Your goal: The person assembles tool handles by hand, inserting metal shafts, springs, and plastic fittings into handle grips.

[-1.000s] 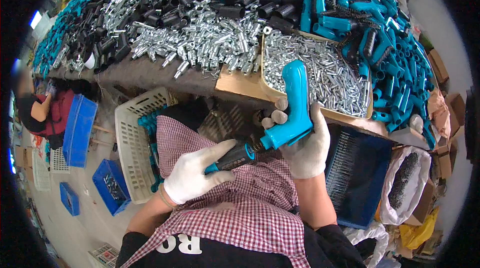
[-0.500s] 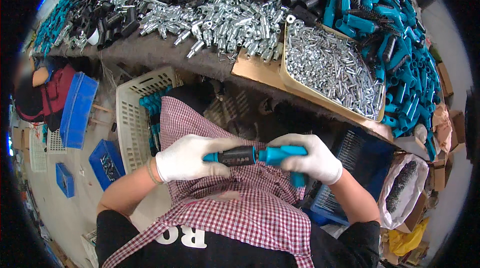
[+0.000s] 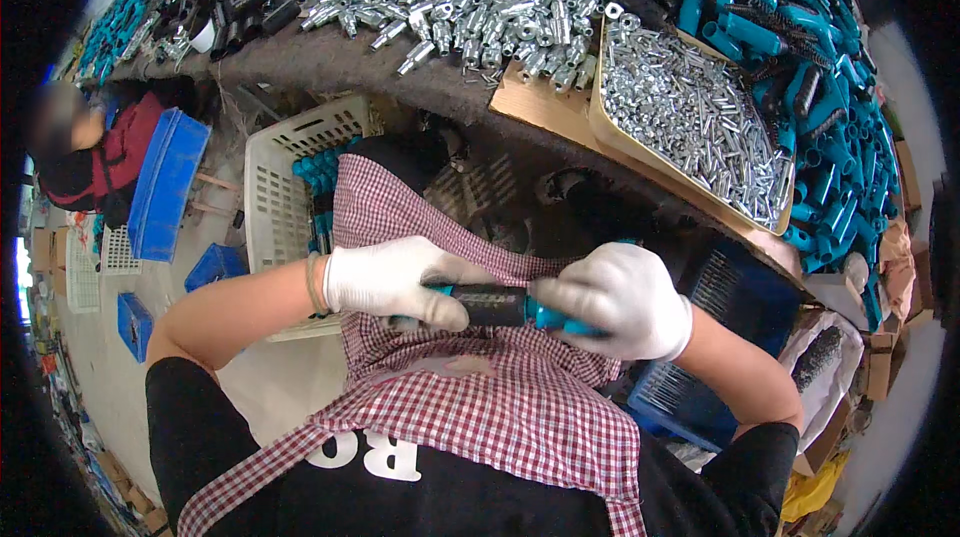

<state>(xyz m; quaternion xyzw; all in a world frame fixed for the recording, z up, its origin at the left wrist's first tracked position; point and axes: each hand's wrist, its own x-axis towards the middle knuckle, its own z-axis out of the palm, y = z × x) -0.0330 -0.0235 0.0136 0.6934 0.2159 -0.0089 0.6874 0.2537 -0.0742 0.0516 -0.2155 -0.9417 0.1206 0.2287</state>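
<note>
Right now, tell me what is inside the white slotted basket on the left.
In the white slotted basket, teal-handled tools are stacked along its right side. The checked apron covers that edge, so anything deeper there is hidden; the basket's floor cannot be made out.

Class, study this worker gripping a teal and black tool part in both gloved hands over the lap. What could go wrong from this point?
1. The left hand and right hand hold the teal and black tool part over the checked apron; a slip could drop it into the blue crate or onto the floor.
2. The tray of small metal pieces seems to overhang the table edge; a bump might spill it.
</note>
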